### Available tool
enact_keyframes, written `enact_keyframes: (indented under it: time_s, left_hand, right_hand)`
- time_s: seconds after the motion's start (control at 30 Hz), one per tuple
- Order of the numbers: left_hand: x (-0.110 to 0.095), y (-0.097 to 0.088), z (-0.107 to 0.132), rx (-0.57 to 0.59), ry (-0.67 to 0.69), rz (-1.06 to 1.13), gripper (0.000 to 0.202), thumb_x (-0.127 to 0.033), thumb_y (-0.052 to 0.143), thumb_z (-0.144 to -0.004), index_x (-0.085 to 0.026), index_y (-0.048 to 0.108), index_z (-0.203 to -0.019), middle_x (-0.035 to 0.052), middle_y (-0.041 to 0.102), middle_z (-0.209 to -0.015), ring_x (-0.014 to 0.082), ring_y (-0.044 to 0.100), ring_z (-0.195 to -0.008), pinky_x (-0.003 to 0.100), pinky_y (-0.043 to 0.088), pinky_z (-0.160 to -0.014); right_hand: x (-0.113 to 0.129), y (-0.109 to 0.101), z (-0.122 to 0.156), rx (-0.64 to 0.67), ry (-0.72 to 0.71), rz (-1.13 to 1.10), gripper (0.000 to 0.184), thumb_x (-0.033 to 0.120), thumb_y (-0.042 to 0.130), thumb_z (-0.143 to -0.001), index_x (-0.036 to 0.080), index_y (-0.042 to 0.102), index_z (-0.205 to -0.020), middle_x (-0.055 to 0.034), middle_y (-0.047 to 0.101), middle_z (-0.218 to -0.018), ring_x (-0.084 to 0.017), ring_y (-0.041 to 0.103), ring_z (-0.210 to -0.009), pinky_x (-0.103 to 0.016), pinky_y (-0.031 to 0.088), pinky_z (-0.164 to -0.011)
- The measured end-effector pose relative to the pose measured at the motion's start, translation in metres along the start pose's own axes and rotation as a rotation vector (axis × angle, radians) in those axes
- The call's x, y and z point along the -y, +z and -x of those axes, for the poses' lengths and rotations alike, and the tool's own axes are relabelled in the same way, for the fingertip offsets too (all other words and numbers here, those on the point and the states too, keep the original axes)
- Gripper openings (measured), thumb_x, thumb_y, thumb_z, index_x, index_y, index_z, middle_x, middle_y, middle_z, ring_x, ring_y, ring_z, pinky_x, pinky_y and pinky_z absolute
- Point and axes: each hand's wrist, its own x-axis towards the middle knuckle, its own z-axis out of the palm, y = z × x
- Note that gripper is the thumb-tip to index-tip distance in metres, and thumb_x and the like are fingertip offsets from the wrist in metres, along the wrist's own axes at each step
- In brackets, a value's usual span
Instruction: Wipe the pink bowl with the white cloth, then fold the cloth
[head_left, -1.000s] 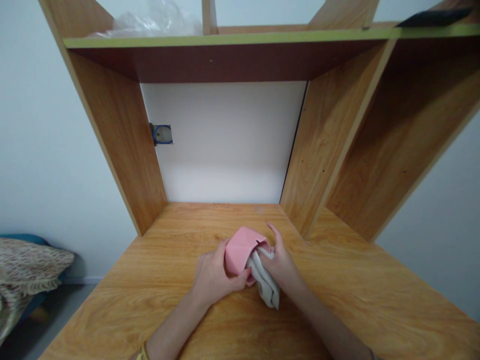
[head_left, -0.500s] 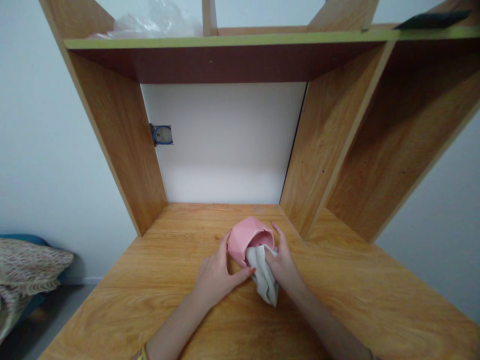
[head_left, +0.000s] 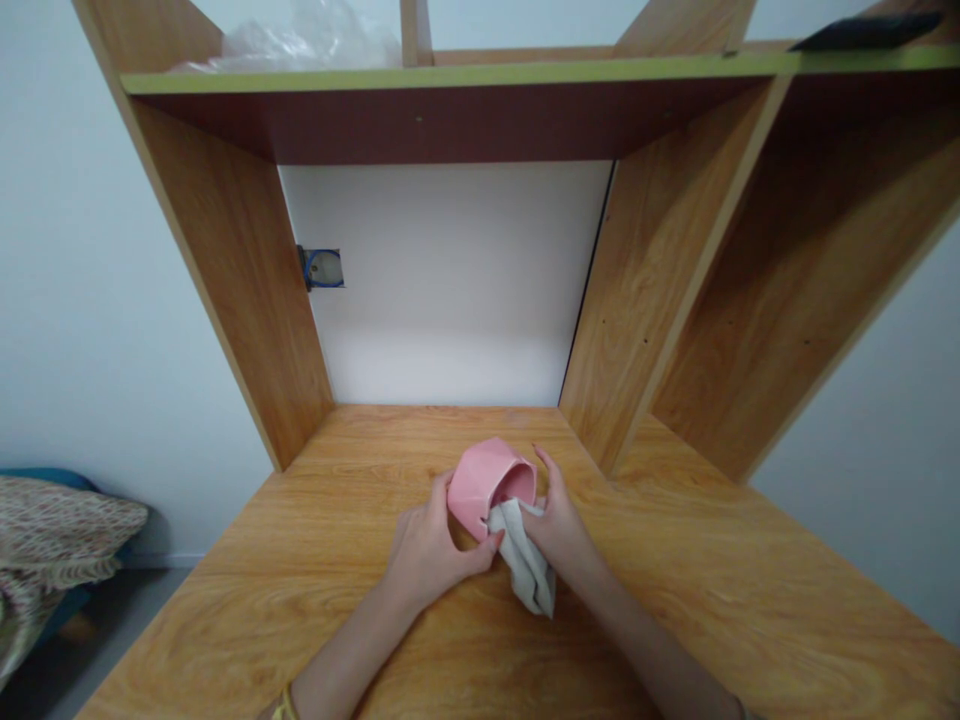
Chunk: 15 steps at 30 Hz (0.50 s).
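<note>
A pink faceted cup [head_left: 484,480] is held tilted on its side just above the wooden desk [head_left: 705,590], its mouth turned toward the right. My left hand [head_left: 431,545] grips the cup's body from the left. My right hand [head_left: 559,525] holds a pale grey cloth [head_left: 525,565] pressed against the cup's rim, with the cloth's end hanging down toward the desk.
Wooden side panels [head_left: 247,290] and a divider [head_left: 637,300] enclose the desk's back alcove under a shelf [head_left: 450,85]. A blue wall socket [head_left: 322,268] sits at the back left. A patterned fabric [head_left: 52,530] lies low at the left.
The cup has been turned in my left hand so its open mouth shows more, and the cloth has shifted from inside the mouth to its lower rim.
</note>
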Motion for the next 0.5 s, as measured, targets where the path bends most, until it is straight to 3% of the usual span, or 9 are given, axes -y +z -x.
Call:
enact_keyframes:
  time_s: [0.2,0.4,0.5]
  left_hand:
    - [-0.001,-0.001,0.0,-0.016,-0.012,-0.013,0.061,-0.052,0.056,-0.064,-0.017,0.039,-0.112,0.0072,0.064,-0.086,0.026,0.061,-0.075,0.033,0.042,-0.067]
    - [0.001,-0.001,0.0,0.01,0.013,-0.092,0.068,-0.055,0.056,-0.06,-0.018,0.041,-0.115,0.0081,0.065,-0.086,0.0284,0.061,-0.077,0.033,0.042,-0.068]
    - [0.002,0.002,0.0,0.043,0.031,-0.105,0.07,-0.058,0.055,-0.06,-0.018,0.041,-0.116,0.0095,0.065,-0.09,0.0296,0.061,-0.079,0.034,0.042,-0.068]
  right_hand:
    - [0.004,-0.001,0.001,-0.01,0.002,0.068,0.087,0.022,0.059,-0.065,0.019,0.006,-0.133,0.0038,0.059,-0.059,-0.017,0.059,-0.052,-0.025,0.047,-0.047]
    - [0.011,-0.009,0.0,-0.142,-0.08,0.379,0.073,0.026,0.054,-0.07,0.017,0.017,-0.133,0.0114,0.041,-0.042,-0.011,0.045,-0.037,-0.018,0.033,-0.036]
    - [0.01,-0.011,-0.001,-0.16,-0.127,0.466,0.073,0.023,0.053,-0.069,0.02,0.018,-0.133,0.0116,0.039,-0.042,-0.011,0.043,-0.037,-0.018,0.031,-0.037]
